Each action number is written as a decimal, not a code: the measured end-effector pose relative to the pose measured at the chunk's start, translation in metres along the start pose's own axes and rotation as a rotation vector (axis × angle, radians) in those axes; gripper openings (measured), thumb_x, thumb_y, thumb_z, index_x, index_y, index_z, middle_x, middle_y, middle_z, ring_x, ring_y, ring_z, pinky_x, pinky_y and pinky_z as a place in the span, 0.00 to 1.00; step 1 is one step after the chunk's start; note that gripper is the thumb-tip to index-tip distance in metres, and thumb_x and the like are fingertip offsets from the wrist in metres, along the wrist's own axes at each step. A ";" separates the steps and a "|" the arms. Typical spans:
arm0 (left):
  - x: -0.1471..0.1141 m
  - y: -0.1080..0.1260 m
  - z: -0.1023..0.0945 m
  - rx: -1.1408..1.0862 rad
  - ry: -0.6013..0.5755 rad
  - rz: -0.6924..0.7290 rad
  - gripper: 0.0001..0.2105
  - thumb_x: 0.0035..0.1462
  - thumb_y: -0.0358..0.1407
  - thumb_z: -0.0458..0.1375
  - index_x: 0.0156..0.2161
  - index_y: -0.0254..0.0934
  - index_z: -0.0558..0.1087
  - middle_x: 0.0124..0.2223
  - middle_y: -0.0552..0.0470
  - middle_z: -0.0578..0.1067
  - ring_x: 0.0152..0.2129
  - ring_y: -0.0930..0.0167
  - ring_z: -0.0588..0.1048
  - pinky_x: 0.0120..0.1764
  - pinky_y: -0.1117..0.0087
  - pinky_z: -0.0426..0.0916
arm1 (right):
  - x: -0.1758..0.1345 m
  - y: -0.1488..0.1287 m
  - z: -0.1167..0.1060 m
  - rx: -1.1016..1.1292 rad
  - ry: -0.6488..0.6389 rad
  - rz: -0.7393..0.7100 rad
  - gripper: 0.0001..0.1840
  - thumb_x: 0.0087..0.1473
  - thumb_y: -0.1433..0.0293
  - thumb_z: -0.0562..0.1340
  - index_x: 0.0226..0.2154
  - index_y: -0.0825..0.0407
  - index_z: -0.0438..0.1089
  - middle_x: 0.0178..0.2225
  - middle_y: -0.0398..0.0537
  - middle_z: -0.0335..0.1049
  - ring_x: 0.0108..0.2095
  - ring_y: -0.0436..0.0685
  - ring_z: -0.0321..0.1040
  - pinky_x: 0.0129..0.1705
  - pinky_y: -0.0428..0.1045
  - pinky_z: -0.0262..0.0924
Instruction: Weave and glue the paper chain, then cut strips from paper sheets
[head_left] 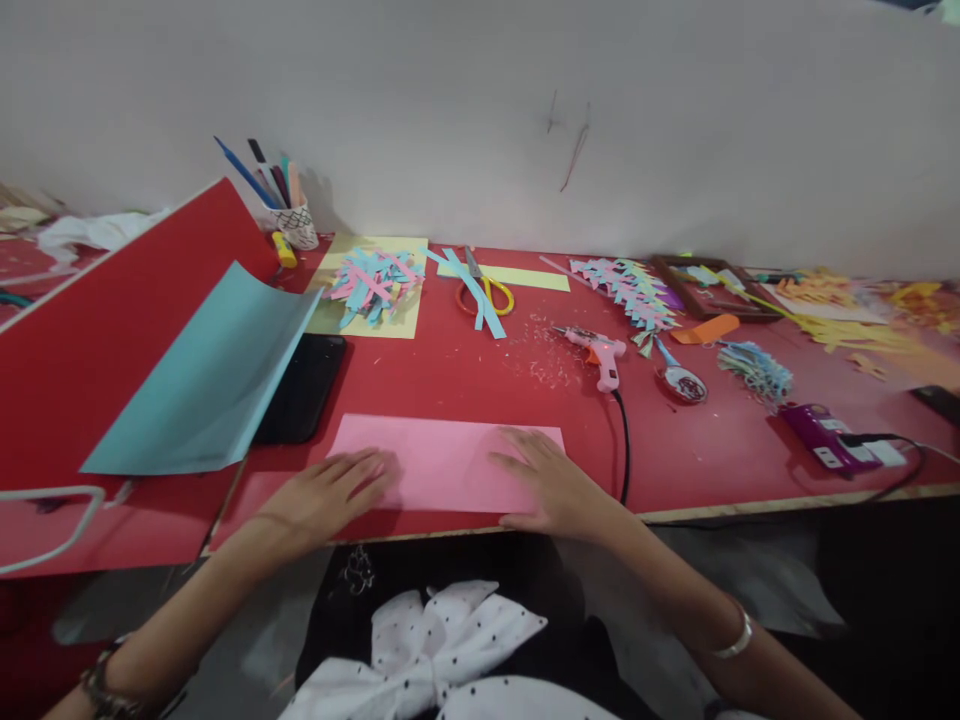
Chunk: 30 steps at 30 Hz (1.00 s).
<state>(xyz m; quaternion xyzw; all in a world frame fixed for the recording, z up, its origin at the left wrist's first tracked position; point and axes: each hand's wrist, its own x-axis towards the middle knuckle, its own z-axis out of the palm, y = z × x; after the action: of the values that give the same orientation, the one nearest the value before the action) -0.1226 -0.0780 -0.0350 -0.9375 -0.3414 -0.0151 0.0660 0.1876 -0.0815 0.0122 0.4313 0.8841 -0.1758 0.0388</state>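
Watching from afar through the head camera, I see a pink sheet of paper [442,465] lying flat near the front edge of a red surface [450,375]. The person's left hand [330,495] rests palm down at the sheet's left end, and the right hand [551,485] spreads over its right end; on both, the fingers are stretched out, clamped on nothing. To the left, a curved light-blue sheet [206,385] shows in front of a slanted red board [150,300], partly covering a flat black object [304,390]. Farther back, pink and blue paper strips [375,285] are heaped on a pale yellow sheet [401,328], and scissors [474,266] with red and yellow handles lie just right of it. A patterned cup [298,228] of pens stands near the wall. Rightward lie a pink glue gun [600,350], a spoon [684,383] and a purple power strip [829,437].
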 end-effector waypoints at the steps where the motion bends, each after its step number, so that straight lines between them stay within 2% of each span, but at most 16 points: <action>1: -0.002 0.000 0.001 0.007 0.010 -0.013 0.25 0.55 0.22 0.40 0.52 0.46 0.66 0.52 0.51 0.71 0.50 0.69 0.67 0.50 0.66 0.63 | 0.000 0.000 -0.001 -0.007 0.002 -0.010 0.37 0.47 0.54 0.60 0.55 0.57 0.58 0.59 0.63 0.49 0.60 0.65 0.44 0.59 0.62 0.42; 4: -0.001 -0.001 -0.002 -0.002 -0.008 -0.044 0.24 0.55 0.22 0.40 0.52 0.42 0.66 0.51 0.50 0.72 0.48 0.70 0.69 0.51 0.67 0.62 | -0.001 0.002 -0.006 -0.033 -0.007 -0.048 0.32 0.49 0.57 0.59 0.53 0.58 0.61 0.58 0.64 0.52 0.59 0.65 0.48 0.58 0.61 0.45; 6: 0.003 -0.002 -0.009 -0.046 -0.059 -0.046 0.19 0.58 0.31 0.44 0.52 0.39 0.66 0.51 0.48 0.72 0.47 0.69 0.70 0.49 0.68 0.64 | -0.002 0.004 -0.010 -0.037 -0.015 -0.064 0.29 0.51 0.57 0.57 0.52 0.57 0.63 0.58 0.63 0.54 0.58 0.64 0.51 0.57 0.59 0.48; 8: 0.009 -0.003 -0.017 -0.099 -0.099 -0.077 0.21 0.56 0.41 0.49 0.54 0.37 0.64 0.52 0.46 0.71 0.47 0.67 0.70 0.49 0.66 0.64 | -0.003 0.007 -0.014 -0.029 -0.022 -0.075 0.27 0.53 0.57 0.56 0.51 0.56 0.64 0.57 0.60 0.55 0.57 0.62 0.53 0.56 0.57 0.50; 10: 0.014 -0.003 -0.023 -0.142 -0.117 -0.141 0.24 0.53 0.45 0.51 0.54 0.38 0.64 0.53 0.46 0.70 0.48 0.65 0.69 0.49 0.65 0.64 | -0.003 0.009 -0.018 -0.022 -0.037 -0.096 0.25 0.53 0.60 0.56 0.51 0.55 0.65 0.57 0.58 0.55 0.56 0.61 0.54 0.55 0.54 0.53; 13: 0.017 -0.007 -0.030 -0.220 -0.134 -0.157 0.22 0.53 0.41 0.51 0.53 0.39 0.66 0.53 0.46 0.70 0.48 0.65 0.69 0.48 0.65 0.65 | -0.003 0.012 -0.024 -0.026 -0.058 -0.141 0.21 0.52 0.67 0.56 0.49 0.55 0.67 0.57 0.57 0.57 0.56 0.59 0.56 0.53 0.53 0.54; 17: 0.016 -0.025 -0.044 -0.319 -0.142 -0.113 0.16 0.57 0.36 0.44 0.44 0.42 0.73 0.43 0.51 0.77 0.39 0.70 0.74 0.41 0.70 0.68 | -0.001 0.018 -0.037 0.003 -0.057 -0.148 0.17 0.58 0.71 0.49 0.43 0.53 0.70 0.45 0.51 0.71 0.46 0.55 0.66 0.47 0.51 0.57; 19: 0.017 -0.036 -0.053 -0.364 -0.104 -0.162 0.19 0.59 0.40 0.41 0.37 0.43 0.75 0.35 0.53 0.79 0.32 0.70 0.76 0.35 0.72 0.68 | 0.000 0.023 -0.047 -0.002 -0.026 -0.125 0.18 0.60 0.70 0.47 0.40 0.52 0.71 0.39 0.50 0.74 0.40 0.54 0.69 0.44 0.50 0.58; 21: 0.021 -0.044 -0.060 -0.404 -0.038 -0.226 0.21 0.60 0.45 0.40 0.34 0.42 0.75 0.31 0.54 0.78 0.28 0.70 0.75 0.30 0.73 0.68 | 0.002 0.028 -0.056 -0.039 0.036 -0.098 0.18 0.60 0.69 0.47 0.37 0.52 0.72 0.35 0.49 0.75 0.36 0.53 0.69 0.43 0.50 0.56; 23: 0.029 -0.046 -0.063 -0.379 0.066 -0.298 0.21 0.60 0.47 0.40 0.39 0.41 0.73 0.33 0.53 0.78 0.28 0.70 0.75 0.31 0.72 0.68 | 0.008 0.034 -0.064 -0.082 0.085 -0.091 0.18 0.60 0.69 0.47 0.34 0.52 0.71 0.33 0.48 0.74 0.33 0.53 0.68 0.44 0.50 0.54; 26: 0.045 -0.035 -0.059 -0.162 0.299 -0.355 0.19 0.59 0.45 0.43 0.47 0.37 0.68 0.42 0.47 0.75 0.37 0.66 0.73 0.39 0.66 0.67 | 0.023 0.040 -0.067 -0.133 0.084 -0.098 0.17 0.60 0.68 0.48 0.32 0.53 0.71 0.32 0.49 0.74 0.31 0.53 0.67 0.40 0.49 0.53; 28: 0.055 -0.020 -0.053 -0.011 0.405 -0.241 0.15 0.60 0.38 0.46 0.47 0.36 0.68 0.45 0.45 0.73 0.42 0.64 0.70 0.44 0.63 0.64 | 0.036 0.044 -0.065 -0.171 0.072 -0.078 0.17 0.60 0.68 0.48 0.32 0.54 0.70 0.33 0.50 0.74 0.33 0.54 0.66 0.36 0.48 0.51; 30: 0.061 -0.002 -0.047 0.050 0.363 -0.004 0.14 0.59 0.31 0.45 0.48 0.39 0.67 0.45 0.49 0.73 0.41 0.67 0.70 0.44 0.65 0.63 | 0.049 0.045 -0.062 -0.217 0.065 -0.044 0.16 0.60 0.69 0.48 0.32 0.55 0.70 0.34 0.51 0.73 0.34 0.55 0.67 0.36 0.48 0.50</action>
<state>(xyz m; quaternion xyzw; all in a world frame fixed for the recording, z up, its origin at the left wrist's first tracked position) -0.0760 -0.0440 0.0164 -0.9168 -0.3259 -0.1755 0.1499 0.1971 0.0027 0.0470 0.4106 0.9079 -0.0658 0.0529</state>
